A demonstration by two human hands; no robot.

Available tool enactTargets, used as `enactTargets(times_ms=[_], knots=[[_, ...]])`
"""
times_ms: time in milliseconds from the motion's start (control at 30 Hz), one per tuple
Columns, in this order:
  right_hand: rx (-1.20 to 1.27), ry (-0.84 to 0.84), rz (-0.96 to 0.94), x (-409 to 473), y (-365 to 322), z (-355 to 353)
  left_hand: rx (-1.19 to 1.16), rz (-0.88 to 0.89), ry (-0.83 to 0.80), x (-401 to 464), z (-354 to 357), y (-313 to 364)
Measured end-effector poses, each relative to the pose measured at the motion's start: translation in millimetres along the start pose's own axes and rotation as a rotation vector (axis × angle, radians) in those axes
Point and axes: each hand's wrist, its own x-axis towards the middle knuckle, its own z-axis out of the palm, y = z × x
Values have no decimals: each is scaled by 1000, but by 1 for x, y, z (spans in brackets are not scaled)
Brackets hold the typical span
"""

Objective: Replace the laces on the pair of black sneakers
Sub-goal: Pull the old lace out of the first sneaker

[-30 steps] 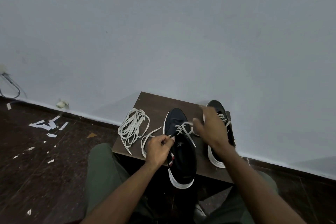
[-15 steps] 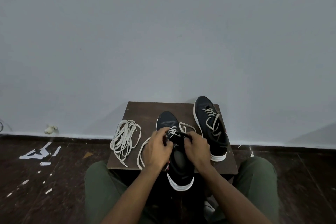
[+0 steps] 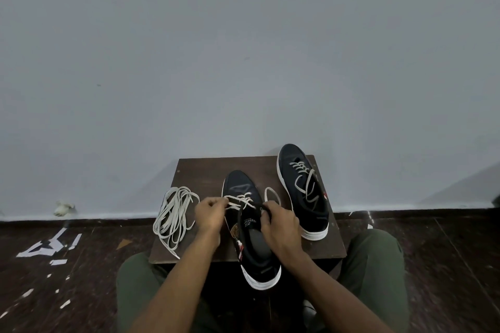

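In the head view, a black low-top sneaker with a white sole point(image 3: 250, 224) is seen lying on a small dark brown wooden stool point(image 3: 200, 173), its toe turned toward the wall and its heel overhanging the near edge. Pale cream flat laces point(image 3: 238, 201) are threaded loosely through its upper eyelets, and a loop of the same lace is laid on the stool just beside its right flank. A strand of that lace is pinched by the curled fingers of the left hand point(image 3: 209, 215) at the sneaker's left side. The collar and tongue area is gripped by the right hand point(image 3: 278, 223), whose fingers are bent over the opening. A second black sneaker with a white sole point(image 3: 303, 189) is placed to the right, farther back, loosely laced in grey-cream. A loose bundle of off-white laces point(image 3: 174, 213) is heaped on the stool's left part.

The stool is set against a plain pale grey wall point(image 3: 243, 48). A dark reddish-brown floor point(image 3: 81, 278) is scattered with white paper scraps point(image 3: 50, 244). Olive-green trouser legs point(image 3: 378, 265) are seen on either side of the stool.
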Motion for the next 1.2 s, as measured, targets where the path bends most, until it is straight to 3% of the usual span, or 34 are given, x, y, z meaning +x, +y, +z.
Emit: enactTargets(times_ms=[133, 233, 300, 367, 467, 533, 600, 700, 767, 867, 967, 1067, 1200], knots=[[-13, 4, -27, 0, 1, 0, 469, 515, -159, -5, -1, 9], [-24, -4, -29, -1, 0, 1, 1164, 930, -240, -14, 4, 21], [-36, -11, -38, -1, 0, 2, 1487, 1036, -233, -20, 9, 23], [-33, -23, -49, -1, 0, 2, 1583, 1094, -210, -21, 13, 24], [-8, -4, -40, -1, 2, 3, 1430, 1066, -44, -18, 8, 33], [-11, 12, -39, -1, 3, 3, 1145, 939, 169, -3, -5, 46], [-27, 28, -57, -1, 3, 4, 1074, 796, 255, 15, -24, 56], [-36, 20, -67, -2, 3, 6, 1141, 683, 94, 30, -38, 59], [-28, 15, -61, -1, 2, 5, 1105, 832, -100, 30, -31, 54], [-34, 3, -59, 0, 3, 5, 1313, 1123, -425, 20, -13, 47], [-41, -11, -57, 0, 3, 6, 1505, 1151, -477, 14, -2, 39], [-44, 0, -59, -1, 4, 6, 1477, 1258, -332, 15, -6, 44], [-23, 22, -63, 0, 5, 7, 949, 1062, 153, 27, -26, 77]])
